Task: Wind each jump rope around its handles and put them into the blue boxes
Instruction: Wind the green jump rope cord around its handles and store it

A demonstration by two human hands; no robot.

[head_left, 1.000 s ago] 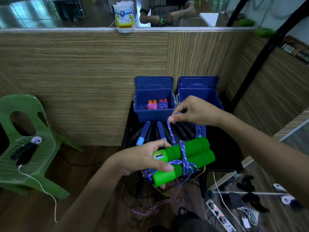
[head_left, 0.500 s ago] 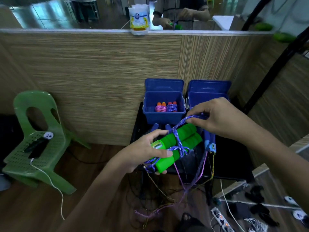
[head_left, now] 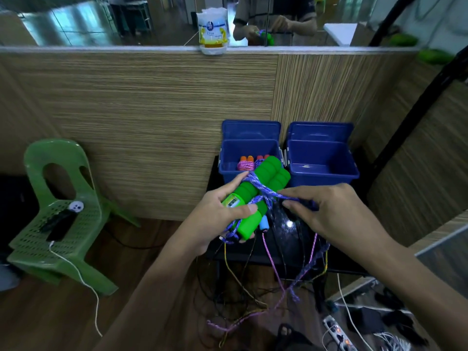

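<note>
Right, we're mid-wind on the green pair. The left hand has its grip wrapped around the green handles, thumb pressed across the near end by the little counter window, holding the two together and tilted up toward the boxes. The right hand pinches the blue-and-white rope just beside the handles, drawing a strand taut across them. A few turns are already crossed round the middle, but plenty of slack hangs off below the desk edge, tangled among other loose cords down there.

Behind the hands, the left blue box already holds wound ropes with orange and red ends; the right blue box looks empty.

So the winding isn't finished, I'd say. The next move calls for carrying that strand over and round the handles again, keeping tension so the turns don't slip, and feeding the dangling length up without snagging its neighbours.
</note>
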